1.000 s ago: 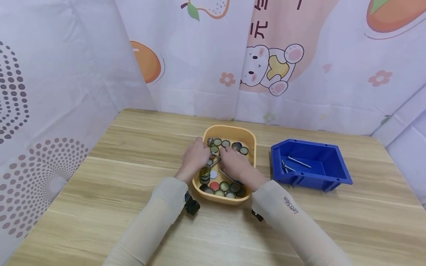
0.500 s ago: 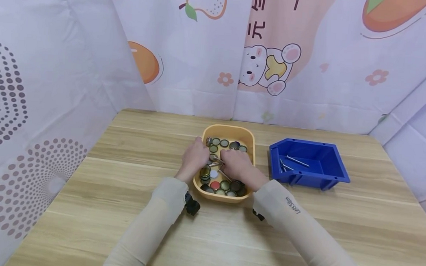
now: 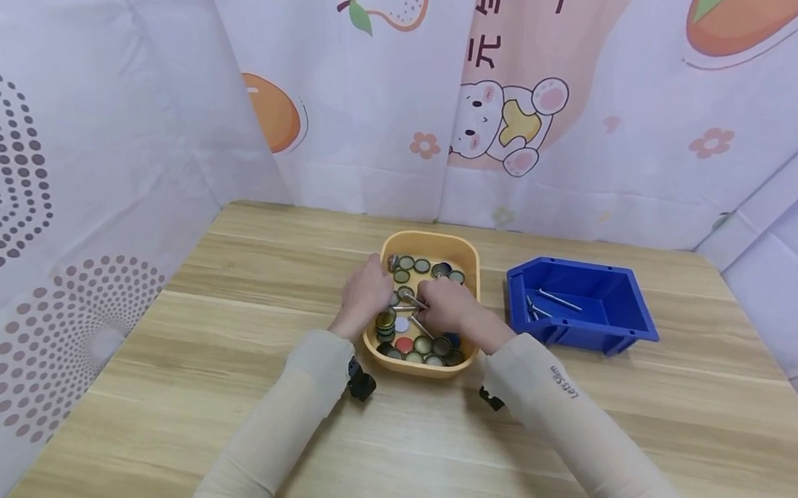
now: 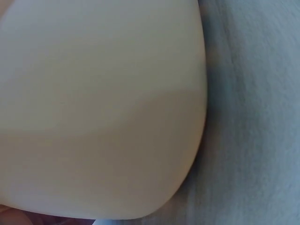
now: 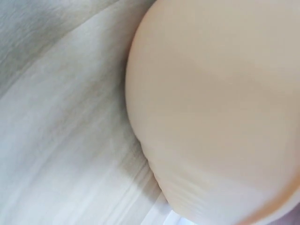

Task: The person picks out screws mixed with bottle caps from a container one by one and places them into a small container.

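A yellow-orange plastic bin [image 3: 431, 239] holds many bottle caps [image 3: 423, 345] and a few metal screws [image 3: 405, 308]. My left hand [image 3: 367, 289] grips its left rim, the fingertips hidden beyond the edge. Inside the bin, my right hand [image 3: 450, 305] pinches a screw [image 3: 415, 299] whose free end points up and left. Another screw [image 3: 422, 326] lies just below these fingers. Both wrist views are filled mostly by the smooth outer wall of the bin [image 4: 103, 93], and neither shows what the fingers do.
To the right stands a blue open-front parts bin [image 3: 612, 346] with several screws [image 3: 560, 299] in it. Both bins rest on a wood-grain table [image 3: 245, 293]. Behind it hangs a printed white curtain [image 3: 370, 156].
The right hand has shifted slightly right inside the bin, and the screw at its fingers has moved right and down with it. The left hand stays at the rim.
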The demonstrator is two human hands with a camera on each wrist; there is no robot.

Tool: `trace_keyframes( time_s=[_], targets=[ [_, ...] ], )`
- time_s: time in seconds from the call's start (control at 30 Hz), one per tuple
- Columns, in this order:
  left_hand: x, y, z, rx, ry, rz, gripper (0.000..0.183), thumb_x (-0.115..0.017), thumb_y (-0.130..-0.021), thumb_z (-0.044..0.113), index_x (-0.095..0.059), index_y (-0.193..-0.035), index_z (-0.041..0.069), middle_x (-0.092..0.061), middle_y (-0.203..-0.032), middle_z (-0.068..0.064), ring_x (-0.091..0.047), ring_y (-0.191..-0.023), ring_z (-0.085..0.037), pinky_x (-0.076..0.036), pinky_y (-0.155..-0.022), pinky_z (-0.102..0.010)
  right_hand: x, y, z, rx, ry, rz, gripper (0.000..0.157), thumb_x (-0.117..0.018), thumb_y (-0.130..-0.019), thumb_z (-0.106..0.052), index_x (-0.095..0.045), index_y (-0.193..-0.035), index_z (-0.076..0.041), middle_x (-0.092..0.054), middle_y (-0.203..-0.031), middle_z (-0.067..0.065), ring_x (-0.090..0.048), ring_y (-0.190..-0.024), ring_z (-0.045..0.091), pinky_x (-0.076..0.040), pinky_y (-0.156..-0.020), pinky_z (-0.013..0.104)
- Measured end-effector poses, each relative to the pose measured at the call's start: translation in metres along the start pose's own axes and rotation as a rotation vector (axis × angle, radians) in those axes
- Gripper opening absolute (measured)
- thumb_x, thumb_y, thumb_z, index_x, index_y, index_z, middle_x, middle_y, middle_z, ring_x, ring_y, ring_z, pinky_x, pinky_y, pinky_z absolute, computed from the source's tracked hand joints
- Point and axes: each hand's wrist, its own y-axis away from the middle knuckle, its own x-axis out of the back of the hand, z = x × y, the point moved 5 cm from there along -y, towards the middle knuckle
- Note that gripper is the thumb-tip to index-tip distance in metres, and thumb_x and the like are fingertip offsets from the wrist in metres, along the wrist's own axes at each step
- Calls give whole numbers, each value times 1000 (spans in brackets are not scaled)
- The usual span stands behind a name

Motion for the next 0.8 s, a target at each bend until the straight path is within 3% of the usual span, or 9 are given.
trace_keyframes(
  time_s=[0.27,0.57,0.8],
  targets=[
    [3,1,1,15,-19,0,37,-45,-97,16,-49,-131,2,-62,-88,-10,-59,-71,-23,-43,-58,-33,5,3,2,28,-136,1,16,-73,-86,-17,-66,-94,-5,-67,-82,5,-57,-71,15,-46,-62,25],
    [2,1,1,16,-33,-3,36,-47,-96,17,-50,-129,3,-62,-89,-10,-59,-72,-24,-42,-59,-33,5,5,4,-40,-337,-54,22,-70,-92,-27,-63,-95,-6,-68,-73,2,-60,-57,10,-48,-58,23],
    [1,0,1,11,-31,-1,35,-47,-96,17,-49,-129,3,-62,-89,-10,-58,-73,-24,-41,-59,-34,5,7,5,-37,-460,-85,16,-61,-98,-23,-61,-97,-6,-68,-68,5,-63,-52,15,-52,-53,26]
  ],
)
